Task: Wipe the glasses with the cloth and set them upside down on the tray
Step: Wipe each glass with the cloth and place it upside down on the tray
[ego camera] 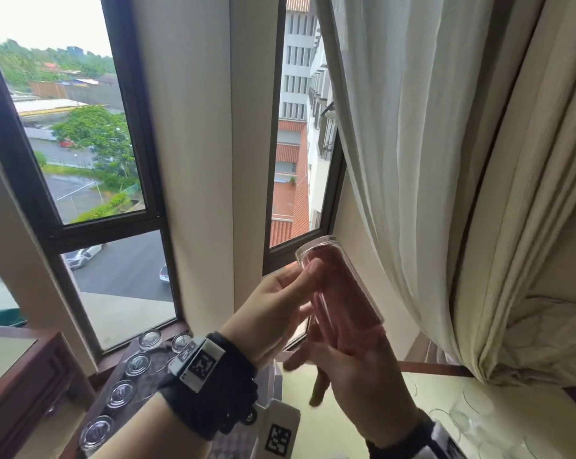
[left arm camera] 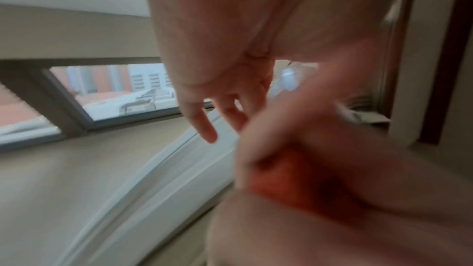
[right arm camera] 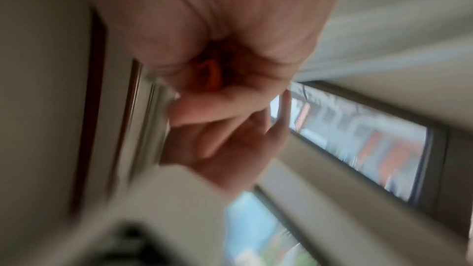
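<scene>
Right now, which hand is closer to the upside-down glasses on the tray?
Left. The left hand is raised just above the upside-down glasses on the tray; the right hand is further right.

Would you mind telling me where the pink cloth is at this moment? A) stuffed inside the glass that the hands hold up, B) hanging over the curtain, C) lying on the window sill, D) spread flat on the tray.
A: in the head view the pink cloth fills the raised glass, gripped by the left hand and the right hand.
</scene>
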Available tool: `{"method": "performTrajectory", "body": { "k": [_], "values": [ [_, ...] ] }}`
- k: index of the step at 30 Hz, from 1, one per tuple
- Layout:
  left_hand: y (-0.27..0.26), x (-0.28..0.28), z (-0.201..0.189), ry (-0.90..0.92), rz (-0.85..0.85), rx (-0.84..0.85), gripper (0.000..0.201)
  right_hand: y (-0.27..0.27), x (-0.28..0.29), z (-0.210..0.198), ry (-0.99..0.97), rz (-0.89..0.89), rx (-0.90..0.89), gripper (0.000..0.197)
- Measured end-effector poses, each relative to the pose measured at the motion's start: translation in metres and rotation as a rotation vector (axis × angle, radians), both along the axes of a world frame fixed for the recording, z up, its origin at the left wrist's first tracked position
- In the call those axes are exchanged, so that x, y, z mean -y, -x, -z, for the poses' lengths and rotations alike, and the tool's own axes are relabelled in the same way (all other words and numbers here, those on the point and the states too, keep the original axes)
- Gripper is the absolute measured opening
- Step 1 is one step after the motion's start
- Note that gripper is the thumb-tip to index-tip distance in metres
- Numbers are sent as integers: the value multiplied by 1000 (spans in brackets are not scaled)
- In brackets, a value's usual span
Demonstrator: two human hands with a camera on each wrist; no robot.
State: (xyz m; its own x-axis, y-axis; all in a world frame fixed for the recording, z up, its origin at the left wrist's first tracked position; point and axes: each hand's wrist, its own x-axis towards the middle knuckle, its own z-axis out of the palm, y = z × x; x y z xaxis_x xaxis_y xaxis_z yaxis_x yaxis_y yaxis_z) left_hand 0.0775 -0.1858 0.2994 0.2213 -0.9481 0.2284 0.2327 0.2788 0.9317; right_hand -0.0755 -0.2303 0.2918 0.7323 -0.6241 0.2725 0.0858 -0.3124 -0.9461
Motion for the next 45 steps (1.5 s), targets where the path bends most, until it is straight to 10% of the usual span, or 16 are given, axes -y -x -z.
{"method": "performTrajectory", "body": {
  "k": [2,6,14,17,22,26,33,39,45],
  "values": [
    [3,5,-6,-172,-202,169,59,-6,11,12,458,235,-205,25],
    [7,10,-6,-258,-390,335,78,-19,7,21,652,305,-506,21],
    [1,-9,0,40,125,-147,67,-2,-7,-7,-816,-726,526,54],
    [1,-6,-5,62,139,-115,68,-3,-4,-6,-956,-719,569,48],
    [-10,-14,2,-76,18,8,67,-4,1,-13,-655,-123,382,43],
    [-25,-29,7,-148,-117,157,54,-1,6,-4,-45,247,119,40],
    [-24,-44,-32,-236,-212,51,74,-24,2,25,935,156,-48,42],
    [-32,-52,-29,-131,-266,121,32,-39,-8,27,902,168,-71,72],
    [-54,-59,5,34,6,31,77,-41,-35,15,131,-190,116,43]
  ]
}}
